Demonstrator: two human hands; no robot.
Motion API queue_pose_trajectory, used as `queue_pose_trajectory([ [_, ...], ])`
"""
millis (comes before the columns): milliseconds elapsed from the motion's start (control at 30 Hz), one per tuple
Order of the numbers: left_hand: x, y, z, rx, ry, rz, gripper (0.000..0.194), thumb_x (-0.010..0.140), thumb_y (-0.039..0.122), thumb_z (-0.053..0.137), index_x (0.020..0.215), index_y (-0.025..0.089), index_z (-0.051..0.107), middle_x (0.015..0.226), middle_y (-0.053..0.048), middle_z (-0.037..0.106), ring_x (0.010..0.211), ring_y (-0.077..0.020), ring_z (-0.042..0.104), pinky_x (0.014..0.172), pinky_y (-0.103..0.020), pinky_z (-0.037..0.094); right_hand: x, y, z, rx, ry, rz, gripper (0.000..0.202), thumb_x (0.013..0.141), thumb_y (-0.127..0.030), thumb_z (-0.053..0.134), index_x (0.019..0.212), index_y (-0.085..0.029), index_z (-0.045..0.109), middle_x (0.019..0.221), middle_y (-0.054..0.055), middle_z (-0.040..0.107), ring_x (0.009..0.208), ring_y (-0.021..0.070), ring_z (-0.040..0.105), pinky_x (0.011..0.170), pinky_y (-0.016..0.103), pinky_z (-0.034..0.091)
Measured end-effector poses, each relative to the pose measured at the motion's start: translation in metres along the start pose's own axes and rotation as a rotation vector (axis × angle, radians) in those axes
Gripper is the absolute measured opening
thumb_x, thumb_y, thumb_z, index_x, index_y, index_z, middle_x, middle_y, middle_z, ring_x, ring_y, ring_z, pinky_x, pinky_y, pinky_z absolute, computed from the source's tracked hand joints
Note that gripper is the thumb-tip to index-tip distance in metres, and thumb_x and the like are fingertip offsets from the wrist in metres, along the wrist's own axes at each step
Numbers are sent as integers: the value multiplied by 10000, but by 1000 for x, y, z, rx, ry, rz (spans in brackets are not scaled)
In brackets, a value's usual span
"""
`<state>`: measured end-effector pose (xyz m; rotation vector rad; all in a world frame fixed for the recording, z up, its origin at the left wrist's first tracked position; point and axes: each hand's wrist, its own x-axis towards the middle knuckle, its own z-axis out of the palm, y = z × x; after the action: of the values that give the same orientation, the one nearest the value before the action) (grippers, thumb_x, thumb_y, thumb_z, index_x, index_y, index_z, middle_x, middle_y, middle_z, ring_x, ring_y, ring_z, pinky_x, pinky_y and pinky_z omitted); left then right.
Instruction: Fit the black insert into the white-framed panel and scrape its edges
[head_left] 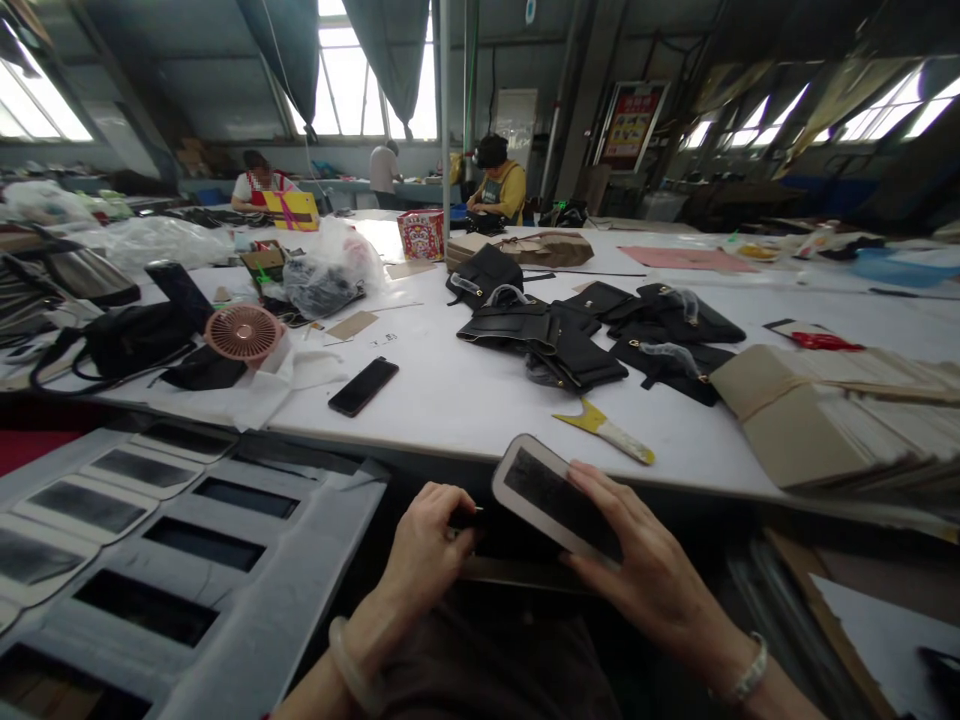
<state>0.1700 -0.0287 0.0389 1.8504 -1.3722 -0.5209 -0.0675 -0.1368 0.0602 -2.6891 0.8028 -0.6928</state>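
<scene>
My right hand (637, 545) grips a flat panel (551, 490) with rounded corners, a pale border and a dark rectangular middle, held tilted over the table's front edge. To its left, my left hand (431, 540) is closed, thumb and forefinger pinched; a tiny shiny tip shows there, but what it belongs to is too small to name. Similar pale-bordered panels (88, 508) lie in a row at the left on a grey board (300, 560) with dark rectangular openings. A yellow-and-white tool (607, 432) with a forked end rests on the white table (465, 410), just beyond the panel.
Black bags (555, 340) are heaped mid-table. A phone (364, 387) and pink fan (244, 332) sit left of them. Banded card stacks (840, 410) stand at the right. Further back are a red box (421, 235) and several people, one in yellow (512, 190).
</scene>
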Motion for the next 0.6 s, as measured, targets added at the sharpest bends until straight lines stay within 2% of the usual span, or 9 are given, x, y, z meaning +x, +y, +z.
queue_pose_trajectory([
  [100,-2,-15,7,50,13,63,175,680,73,645,772,220,620,1182,-72,622,1152,-275,519,986,-420,410,3,-5,5,-132,-84,-36,730,838,-183,569,1480,-273,232,1508,98,351,1310,302,432,1033,510,467],
  [200,-7,-26,7,-39,-14,10,307,675,56,619,925,231,653,1374,-82,508,1298,-269,430,1095,-423,339,7,-9,13,-202,-132,-15,725,829,-194,581,1476,-278,264,1524,118,299,1270,326,465,960,498,520],
  [267,-11,-33,6,-153,-45,-50,389,673,54,605,1013,239,640,1389,-79,495,1300,-253,441,1087,-395,358,10,-8,18,-221,-161,-46,715,826,-195,583,1472,-257,282,1469,135,373,1241,323,487,936,484,533],
  [367,-20,-39,6,-272,-38,-137,335,687,75,609,978,237,639,1366,-70,519,1265,-245,486,1068,-373,375,16,-5,20,-265,-125,-143,702,824,-196,587,1465,-208,301,1367,149,481,1211,316,501,919,465,530],
  [500,-30,-41,9,-286,21,-183,236,758,125,597,958,239,650,1356,-73,526,1274,-245,479,1087,-387,342,24,-2,14,-373,18,-211,622,863,-193,530,1453,-182,332,1319,159,511,1156,315,514,869,464,496],
  [600,-31,-40,11,-265,28,-166,217,779,130,582,953,236,656,1357,-76,521,1276,-244,476,1077,-381,352,25,0,8,-416,14,-274,581,889,-179,481,1454,-164,345,1323,153,511,1121,304,518,851,447,462],
])
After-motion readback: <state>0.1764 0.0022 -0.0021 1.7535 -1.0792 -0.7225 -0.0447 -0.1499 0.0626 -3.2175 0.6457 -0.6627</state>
